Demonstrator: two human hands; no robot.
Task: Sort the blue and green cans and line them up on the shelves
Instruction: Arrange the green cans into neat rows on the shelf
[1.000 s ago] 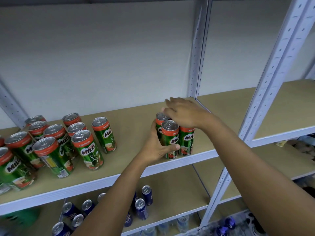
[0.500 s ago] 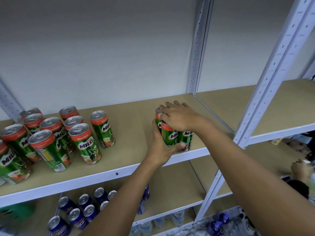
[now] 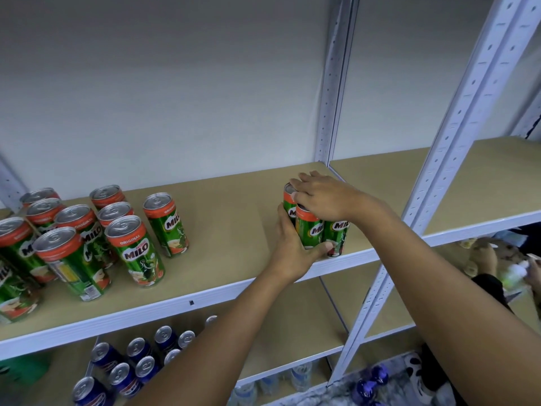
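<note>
Cupping green cans point(image 3: 310, 230), left hand point(image 3: 292, 247) beside, right hand point(image 3: 325, 197) atop

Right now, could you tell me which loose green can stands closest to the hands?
The lone green can at the right edge of the left cluster; the others stand further left.

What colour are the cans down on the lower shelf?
Dark blue with silver tops: the blue cans, seen in the head view.

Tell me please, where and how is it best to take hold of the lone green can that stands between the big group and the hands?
Grip the lone green can around its mid-body, coming from its right or front. It stands upright with bare shelf on those sides, while other green cans crowd its left. A top grasp on the rim probably also works.
</note>
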